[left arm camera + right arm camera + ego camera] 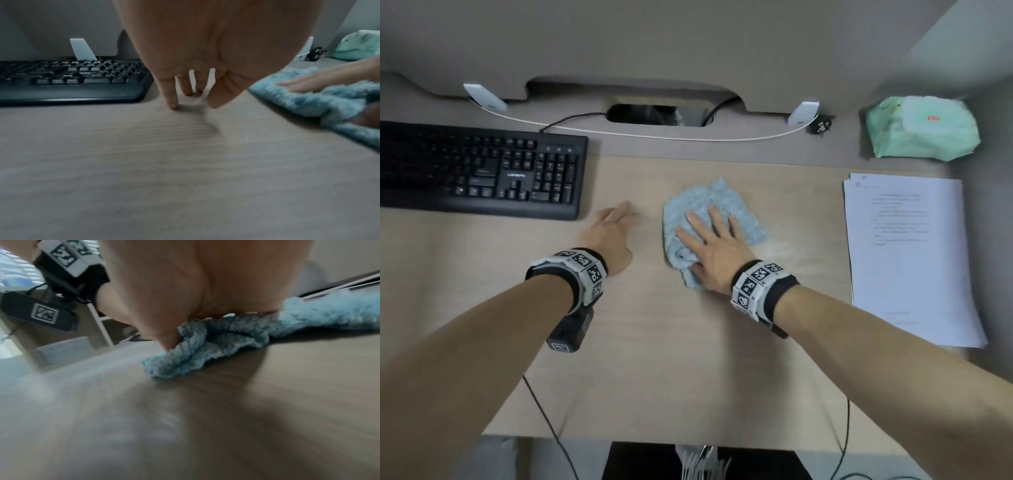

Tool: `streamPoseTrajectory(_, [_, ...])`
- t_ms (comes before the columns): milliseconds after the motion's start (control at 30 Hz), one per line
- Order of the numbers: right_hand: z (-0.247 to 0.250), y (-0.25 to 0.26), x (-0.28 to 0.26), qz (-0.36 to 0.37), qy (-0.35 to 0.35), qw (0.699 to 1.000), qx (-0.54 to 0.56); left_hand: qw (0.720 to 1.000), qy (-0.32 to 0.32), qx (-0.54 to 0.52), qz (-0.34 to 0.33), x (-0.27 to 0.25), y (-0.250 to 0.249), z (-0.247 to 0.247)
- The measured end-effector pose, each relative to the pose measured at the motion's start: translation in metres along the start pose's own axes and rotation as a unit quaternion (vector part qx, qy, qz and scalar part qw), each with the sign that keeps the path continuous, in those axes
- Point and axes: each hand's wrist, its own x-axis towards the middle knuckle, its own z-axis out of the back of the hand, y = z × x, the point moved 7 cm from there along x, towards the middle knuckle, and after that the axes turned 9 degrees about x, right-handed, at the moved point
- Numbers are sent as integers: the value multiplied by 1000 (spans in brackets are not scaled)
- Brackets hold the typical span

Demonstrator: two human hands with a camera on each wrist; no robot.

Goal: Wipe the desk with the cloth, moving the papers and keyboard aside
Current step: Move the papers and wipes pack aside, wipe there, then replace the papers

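The right hand lies flat on the crumpled blue cloth in the middle of the worktop, fingers spread and straight, thumb pressed into the bunched near edge of the cloth; the left hand holds nothing, its fingers relaxed and its fingertips touching the bare worktop just left of the cloth; the black keyboard sits at the far left, near the left hand but apart from it; the stack of papers lies at the right edge, apart from the cloth; a green packet rests beyond the papers in the far right corner; a white cable runs along the back.
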Motion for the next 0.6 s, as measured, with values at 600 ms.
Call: streamPoseTrajectory(600, [-15,119,53,-29,-11,999,22,985,-74,-143,-55,-38,99,-11])
